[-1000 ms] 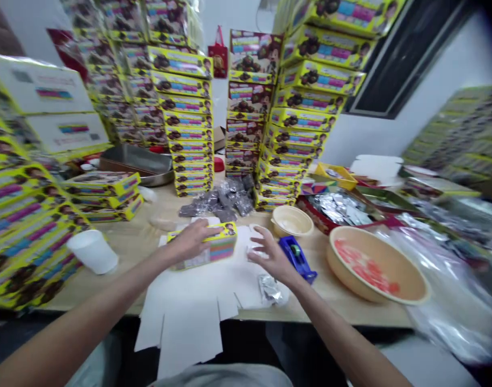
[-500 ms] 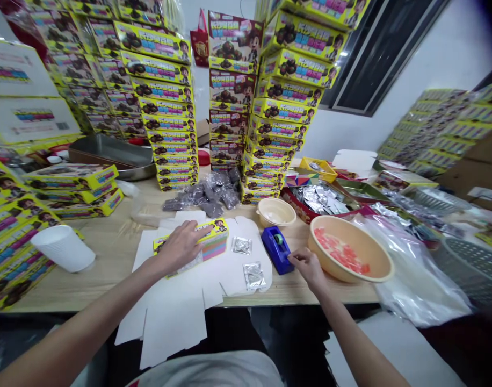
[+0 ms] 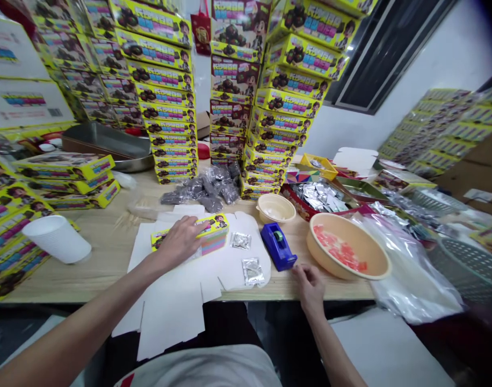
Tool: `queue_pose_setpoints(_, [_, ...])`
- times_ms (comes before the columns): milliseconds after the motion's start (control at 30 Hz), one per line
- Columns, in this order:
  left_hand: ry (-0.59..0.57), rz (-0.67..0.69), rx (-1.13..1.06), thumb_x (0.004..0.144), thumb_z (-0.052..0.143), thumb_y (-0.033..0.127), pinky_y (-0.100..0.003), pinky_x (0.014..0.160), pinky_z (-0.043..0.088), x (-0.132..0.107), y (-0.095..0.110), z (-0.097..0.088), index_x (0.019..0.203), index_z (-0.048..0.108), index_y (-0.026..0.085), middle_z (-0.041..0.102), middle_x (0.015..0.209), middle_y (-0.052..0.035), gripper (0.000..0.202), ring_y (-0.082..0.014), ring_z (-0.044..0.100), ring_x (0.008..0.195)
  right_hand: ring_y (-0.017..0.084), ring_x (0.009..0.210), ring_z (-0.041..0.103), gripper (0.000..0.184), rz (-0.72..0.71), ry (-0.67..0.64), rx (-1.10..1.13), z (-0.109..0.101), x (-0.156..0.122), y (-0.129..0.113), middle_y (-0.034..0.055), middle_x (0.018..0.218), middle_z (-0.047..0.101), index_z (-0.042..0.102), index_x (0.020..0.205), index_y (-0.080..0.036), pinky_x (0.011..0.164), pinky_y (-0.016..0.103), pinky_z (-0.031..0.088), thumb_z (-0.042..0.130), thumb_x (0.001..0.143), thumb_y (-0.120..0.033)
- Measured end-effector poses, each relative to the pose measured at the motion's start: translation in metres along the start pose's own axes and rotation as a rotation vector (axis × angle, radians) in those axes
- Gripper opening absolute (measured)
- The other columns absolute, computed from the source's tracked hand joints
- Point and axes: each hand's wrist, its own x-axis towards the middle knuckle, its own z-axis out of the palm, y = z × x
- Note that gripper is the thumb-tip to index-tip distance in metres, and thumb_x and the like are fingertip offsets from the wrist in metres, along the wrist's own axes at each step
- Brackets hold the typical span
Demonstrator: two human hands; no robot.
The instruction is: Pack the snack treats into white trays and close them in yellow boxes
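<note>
My left hand (image 3: 182,237) rests over a small yellow printed box (image 3: 214,226), its fingers bent around the top. The box's side shows pastel stripes, and it lies on flat white cardboard (image 3: 169,306). Just below the front end of a blue tape dispenser (image 3: 277,248), my right hand (image 3: 310,284) is closed, thumb and forefinger pinched together. Whatever is between those fingertips is too small to make out. Two silver sachets, an upper one (image 3: 240,241) and a lower one (image 3: 253,271), lie on the cardboard between the box and the dispenser.
An orange basin (image 3: 385,269) with red packets stands to the right, a small cream bowl (image 3: 276,207) behind the dispenser. Tall stacks of yellow boxes (image 3: 171,97) rise at the back. Dark packets (image 3: 209,188) lie before them. White cups (image 3: 57,239) lie left.
My right hand has moved down from the dispenser's front end towards the table edge, still pinched. My left hand stays on the box. The view has shifted slightly.
</note>
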Motion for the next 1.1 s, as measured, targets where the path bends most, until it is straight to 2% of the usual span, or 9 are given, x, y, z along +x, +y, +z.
queue_pose_setpoints(100, [0.010,-0.002,0.032,0.085,0.053,0.026,-0.038,0.087,0.041,-0.007,0.011,-0.002,0.116,0.058,0.020,0.054,0.101,-0.0110,0.032,-0.0257,0.048,0.099,0.015,0.070,0.055,0.023,0.097,-0.065,0.215,0.038,-0.018,-0.042,0.0021,0.075,0.058,0.063,0.077,-0.016,0.066,0.031,0.051,0.068,0.073,-0.038])
queue_pose_setpoints(267, [0.076,-0.008,0.099,0.086,0.050,0.025,-0.041,0.084,0.040,-0.020,0.031,0.000,0.120,0.053,0.020,0.052,0.104,-0.0119,0.034,-0.0271,0.046,0.098,0.016,0.060,0.059,0.028,0.354,-0.408,0.492,0.140,-0.053,-0.118,0.0039,0.067,0.063,0.065,0.071,-0.014,0.051,0.026,0.049,0.073,0.068,-0.041])
queue_pose_setpoints(333, [0.085,-0.004,0.111,0.089,0.046,0.026,-0.040,0.083,0.040,-0.025,0.035,0.001,0.120,0.052,0.019,0.052,0.103,-0.0124,0.033,-0.0274,0.046,0.098,0.013,0.052,0.057,0.032,0.407,-0.442,0.517,0.171,-0.062,-0.128,0.0027,0.060,0.062,0.063,0.065,-0.014,0.048,0.024,0.047,0.073,0.067,-0.044])
queue_pose_setpoints(433, [0.085,0.005,0.099,0.090,0.043,0.027,-0.040,0.082,0.040,-0.028,0.036,-0.002,0.120,0.052,0.018,0.051,0.102,-0.0128,0.033,-0.0276,0.045,0.098,0.010,0.044,0.051,0.038,0.405,-0.438,0.485,0.189,-0.065,-0.123,-0.0001,0.050,0.057,0.058,0.057,-0.014,0.045,0.022,0.044,0.072,0.067,-0.048])
queue_pose_setpoints(600, [0.081,-0.030,0.122,0.091,0.037,0.045,-0.042,0.079,0.039,-0.018,0.033,-0.004,0.132,0.041,0.019,0.052,0.104,-0.0135,0.049,-0.0298,0.045,0.097,0.011,0.054,0.055,0.033,0.446,-0.569,0.567,0.187,-0.058,-0.116,-0.0001,0.059,0.061,0.062,0.066,-0.014,0.050,0.021,0.047,0.074,0.065,-0.044])
queue_pose_setpoints(833, [0.040,-0.058,0.324,0.092,0.037,0.036,-0.039,0.076,0.041,0.006,0.020,0.004,0.132,0.038,0.012,0.055,0.099,-0.0170,0.046,-0.0292,0.050,0.093,0.010,0.058,0.058,0.026,0.862,-0.673,0.754,0.176,-0.049,-0.131,0.0037,0.074,0.067,0.064,0.076,-0.014,0.052,0.019,0.046,0.078,0.058,-0.027])
queue_pose_setpoints(900, [0.015,-0.041,0.326,0.092,0.038,0.035,-0.039,0.076,0.042,0.010,0.016,0.004,0.129,0.041,0.011,0.056,0.095,-0.0160,0.044,-0.0290,0.051,0.092,0.012,0.060,0.058,0.028,0.658,-0.626,0.597,0.146,-0.038,-0.121,0.0050,0.082,0.067,0.065,0.084,-0.016,0.048,0.020,0.042,0.074,0.063,-0.033])
queue_pose_setpoints(1033, [0.056,0.068,0.216,0.090,0.041,0.023,-0.041,0.086,0.043,0.006,0.007,0.004,0.135,0.036,0.018,0.051,0.115,-0.0167,0.045,-0.0283,0.051,0.102,0.016,0.068,0.056,0.024,-0.035,-0.279,-0.044,0.058,0.008,-0.083,0.0050,0.080,0.063,0.065,0.077,-0.018,0.059,0.026,0.044,0.066,0.070,-0.041])
queue_pose_setpoints(1100, [0.109,0.181,0.151,0.087,0.039,0.011,-0.043,0.095,0.039,0.001,0.002,0.007,0.135,0.037,0.022,0.041,0.132,-0.0156,0.049,-0.0279,0.044,0.116,0.015,0.062,0.053,0.027,-0.120,-0.204,-0.305,0.023,0.035,-0.062,0.0056,0.078,0.061,0.066,0.072,-0.017,0.062,0.030,0.044,0.064,0.069,-0.044])
